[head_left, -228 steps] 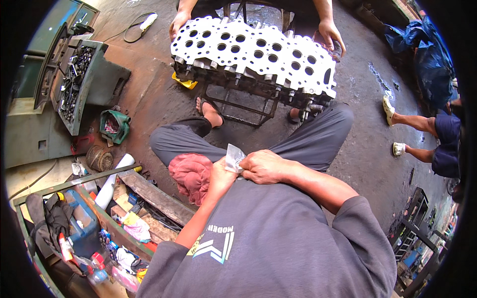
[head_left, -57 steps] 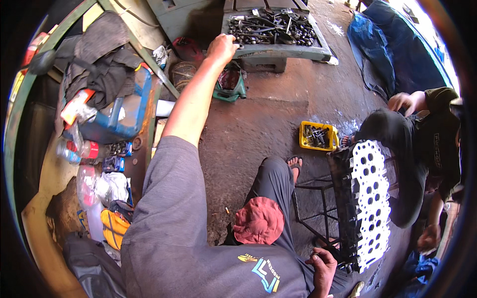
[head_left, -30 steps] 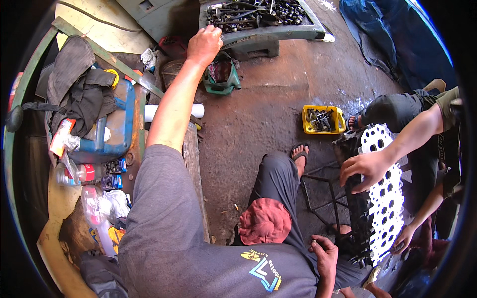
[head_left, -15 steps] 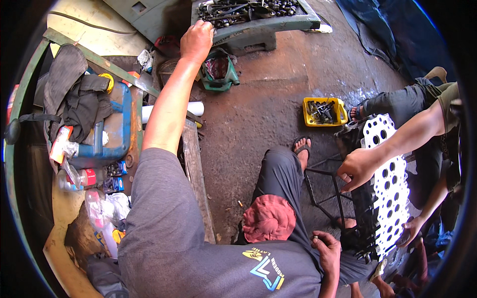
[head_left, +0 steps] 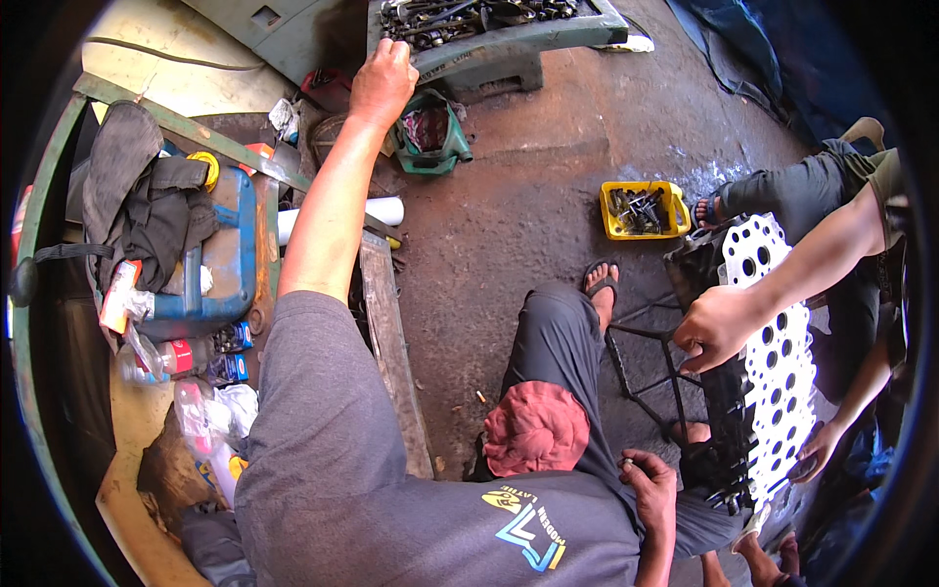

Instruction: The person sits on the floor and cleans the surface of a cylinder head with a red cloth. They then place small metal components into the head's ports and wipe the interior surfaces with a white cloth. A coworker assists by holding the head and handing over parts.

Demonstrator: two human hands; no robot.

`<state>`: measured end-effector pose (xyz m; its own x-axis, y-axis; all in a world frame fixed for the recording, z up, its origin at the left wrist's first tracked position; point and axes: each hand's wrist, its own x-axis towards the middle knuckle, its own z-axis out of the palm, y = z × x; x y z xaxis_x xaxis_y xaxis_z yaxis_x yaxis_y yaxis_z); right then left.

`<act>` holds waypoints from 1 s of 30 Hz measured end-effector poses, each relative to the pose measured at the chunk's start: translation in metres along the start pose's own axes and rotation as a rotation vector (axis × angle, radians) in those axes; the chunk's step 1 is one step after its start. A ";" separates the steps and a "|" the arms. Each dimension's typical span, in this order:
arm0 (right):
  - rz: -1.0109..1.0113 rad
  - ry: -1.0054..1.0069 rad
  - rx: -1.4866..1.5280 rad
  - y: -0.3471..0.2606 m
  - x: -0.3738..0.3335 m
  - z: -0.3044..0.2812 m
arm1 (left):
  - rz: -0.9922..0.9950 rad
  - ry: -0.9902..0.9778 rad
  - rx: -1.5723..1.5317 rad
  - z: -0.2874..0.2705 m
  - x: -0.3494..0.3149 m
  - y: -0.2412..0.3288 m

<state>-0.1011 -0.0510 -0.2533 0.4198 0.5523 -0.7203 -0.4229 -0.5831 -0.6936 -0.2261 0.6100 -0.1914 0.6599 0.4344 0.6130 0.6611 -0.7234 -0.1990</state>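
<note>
Left hand (head_left: 383, 80) stretched far out, knuckles up, fingers curled down at the near edge of a grey metal tray (head_left: 509, 44) full of dark tools and parts; whether it grips anything there, cannot tell. Right hand (head_left: 650, 484) drawn in close to the body, fingers loosely closed on a small dark piece (head_left: 626, 464), too small to identify. Red cloth (head_left: 536, 428) lies on the knee. Another person's hand (head_left: 719, 328) rests on the perforated white cylinder head (head_left: 773, 362). Yellow bin (head_left: 643, 210) sits on the floor.
</note>
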 end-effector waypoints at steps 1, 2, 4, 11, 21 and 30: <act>0.002 0.004 0.001 0.000 0.000 0.000 | 0.008 -0.002 -0.002 0.001 0.000 0.000; 0.003 0.001 -0.001 0.000 0.001 0.000 | 0.015 0.000 -0.001 0.002 0.000 0.000; 0.005 -0.002 -0.006 0.000 0.001 -0.001 | 0.027 0.035 0.010 0.004 0.000 0.000; -0.009 -0.008 -0.021 0.003 0.001 -0.007 | 0.021 0.069 0.049 0.006 0.000 0.003; 0.008 0.012 -0.174 -0.005 0.005 -0.006 | 0.145 0.033 0.089 -0.001 0.002 0.001; -0.013 -0.058 -0.180 -0.004 0.007 -0.010 | 0.143 0.093 0.082 0.012 0.002 -0.019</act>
<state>-0.0884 -0.0509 -0.2551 0.3748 0.5910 -0.7143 -0.2652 -0.6700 -0.6934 -0.2335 0.6312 -0.1951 0.7158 0.2765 0.6413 0.5927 -0.7262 -0.3484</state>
